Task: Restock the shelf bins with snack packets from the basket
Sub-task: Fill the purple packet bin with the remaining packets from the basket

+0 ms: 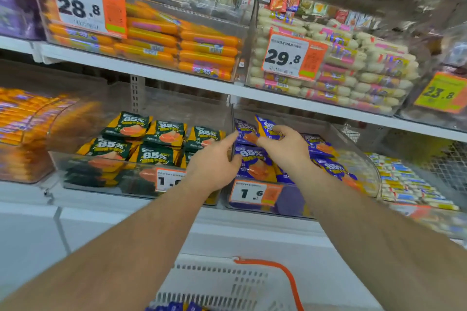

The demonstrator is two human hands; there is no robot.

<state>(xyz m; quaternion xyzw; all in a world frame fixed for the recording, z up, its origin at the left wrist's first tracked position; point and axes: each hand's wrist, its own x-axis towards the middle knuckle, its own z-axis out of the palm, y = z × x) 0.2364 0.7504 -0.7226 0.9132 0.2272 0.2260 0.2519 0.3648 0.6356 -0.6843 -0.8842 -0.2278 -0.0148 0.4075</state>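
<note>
Both hands reach to the lower shelf's clear bins. The right hand (283,149) pinches a blue snack packet (265,125) between thumb and fingers, over the blue packets filling the right bin (364,159). The left hand (214,161) lies with fingers extended and relaxed, index fingertip at the divider between that bin and the green-packet bin (75,156) left of it. Below the right bin, the white basket (222,283) holds more blue packets.
</note>
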